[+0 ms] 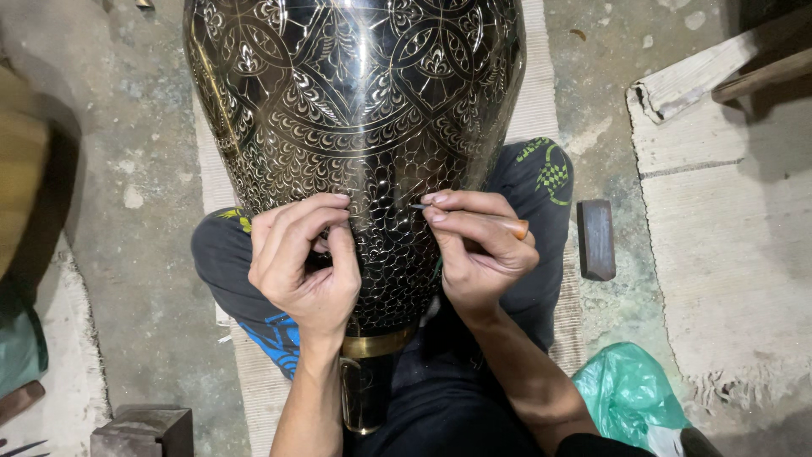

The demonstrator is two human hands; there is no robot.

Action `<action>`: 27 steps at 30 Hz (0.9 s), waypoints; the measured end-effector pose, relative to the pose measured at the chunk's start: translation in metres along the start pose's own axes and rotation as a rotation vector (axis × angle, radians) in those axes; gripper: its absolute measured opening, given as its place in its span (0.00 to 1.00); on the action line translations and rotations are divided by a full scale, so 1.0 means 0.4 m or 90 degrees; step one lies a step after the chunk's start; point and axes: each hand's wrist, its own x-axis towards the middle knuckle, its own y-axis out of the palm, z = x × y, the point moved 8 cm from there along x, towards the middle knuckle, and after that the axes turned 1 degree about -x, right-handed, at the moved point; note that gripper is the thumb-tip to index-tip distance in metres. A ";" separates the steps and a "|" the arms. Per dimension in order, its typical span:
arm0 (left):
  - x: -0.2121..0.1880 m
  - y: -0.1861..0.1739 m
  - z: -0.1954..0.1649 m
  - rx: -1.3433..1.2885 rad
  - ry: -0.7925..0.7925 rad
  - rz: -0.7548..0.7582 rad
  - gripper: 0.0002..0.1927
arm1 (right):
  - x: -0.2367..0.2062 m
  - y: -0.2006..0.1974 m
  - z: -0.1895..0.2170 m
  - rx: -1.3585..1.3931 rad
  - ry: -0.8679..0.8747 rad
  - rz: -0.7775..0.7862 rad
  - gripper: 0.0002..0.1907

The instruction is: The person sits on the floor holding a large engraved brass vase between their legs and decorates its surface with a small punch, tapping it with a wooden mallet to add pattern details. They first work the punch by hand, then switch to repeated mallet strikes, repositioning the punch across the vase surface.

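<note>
A large dark metal vase (355, 110) with fine engraved floral and scale patterns lies across my lap, its brass neck (372, 345) toward me. My right hand (478, 250) is shut on a thin engraving tool with an orange handle (516, 227); its metal tip touches the scale pattern. My left hand (304, 262) is curled against the vase's left side, fingers pressed on the surface and holding nothing else. My legs in dark trousers lie under the vase.
A dark rectangular block (596, 239) lies on the woven mat to the right. A green plastic bag (630, 393) sits at lower right. A small dark block (144, 430) stands at lower left. Bare concrete floor surrounds the mat.
</note>
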 end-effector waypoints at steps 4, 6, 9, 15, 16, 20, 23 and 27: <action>0.000 0.000 0.000 -0.001 -0.004 -0.001 0.10 | 0.004 0.002 0.004 -0.014 -0.006 0.010 0.09; -0.001 0.000 -0.002 0.000 -0.002 0.000 0.10 | 0.006 0.003 0.006 -0.016 -0.007 0.012 0.09; 0.000 0.000 -0.008 0.004 0.012 0.002 0.10 | 0.008 0.004 0.009 -0.019 -0.013 0.014 0.09; 0.003 0.002 -0.004 -0.003 -0.002 0.002 0.10 | 0.012 0.004 0.012 -0.031 -0.017 0.024 0.09; 0.003 0.003 -0.002 -0.004 -0.007 0.002 0.10 | 0.013 0.003 0.013 -0.032 -0.023 0.031 0.09; 0.002 0.002 -0.008 0.000 0.012 -0.002 0.10 | 0.016 0.005 0.013 -0.023 -0.042 0.060 0.08; 0.002 0.000 -0.012 0.014 0.031 -0.001 0.10 | 0.010 0.000 -0.008 0.030 0.000 0.023 0.08; 0.002 -0.002 0.000 -0.002 -0.004 -0.002 0.10 | -0.001 -0.006 -0.036 0.072 0.033 -0.062 0.07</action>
